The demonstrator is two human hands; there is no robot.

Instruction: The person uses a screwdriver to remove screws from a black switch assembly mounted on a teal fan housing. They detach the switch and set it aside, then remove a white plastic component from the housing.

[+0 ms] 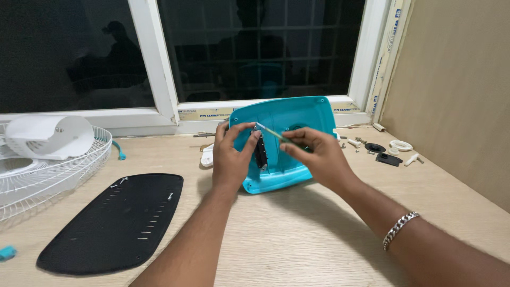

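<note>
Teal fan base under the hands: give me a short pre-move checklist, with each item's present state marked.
1. Left hand steadies the teal fan base: ok, fingers grip its left edge and the black part mounted on it.
2. Right hand holds the thin tool: ok, pinched between the fingertips.
3. Tool tip seated on a screw: cannot tell, the tip is hidden by the left fingers.
4. Base resting stably on the wooden table: ok, tilted up on its lower edge and held.
5. Small loose parts kept clear: ok, they lie to the right, apart from both hands.
6. Black oval plate out of the way: ok, flat at left.
</note>
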